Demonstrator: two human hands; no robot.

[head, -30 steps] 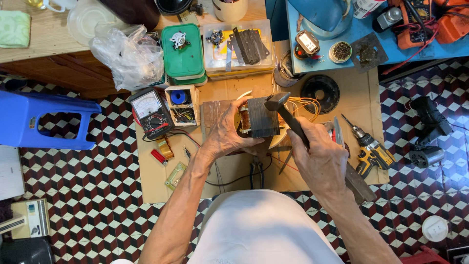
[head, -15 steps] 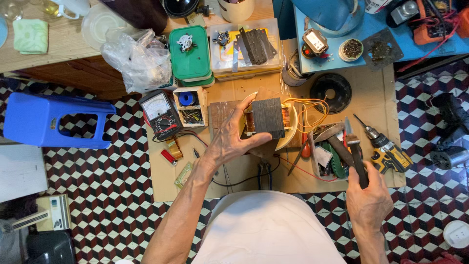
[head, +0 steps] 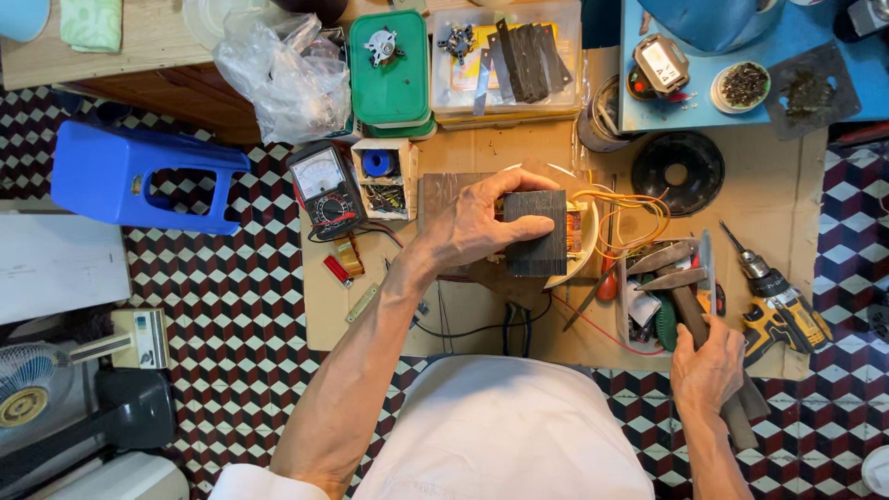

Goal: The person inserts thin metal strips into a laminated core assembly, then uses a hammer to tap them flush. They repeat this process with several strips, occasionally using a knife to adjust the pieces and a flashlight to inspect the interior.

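Item: my left hand (head: 472, 222) fingers curl on the transformer (head: 535, 231), right hand (head: 708, 366) fist grips the hammer (head: 681, 287); next, a steady aimed tap, I judge.

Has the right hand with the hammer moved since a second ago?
Yes. The right hand has carried the hammer away from the transformer, rightward and toward the person, next to the cordless drill.

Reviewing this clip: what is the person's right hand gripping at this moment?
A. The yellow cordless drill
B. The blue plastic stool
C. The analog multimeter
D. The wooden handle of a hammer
D: the right hand is closed around the wooden handle of the hammer, whose metal head lies over the tool tray, while the yellow cordless drill lies untouched beside it and the left hand holds the dark laminated transformer core.
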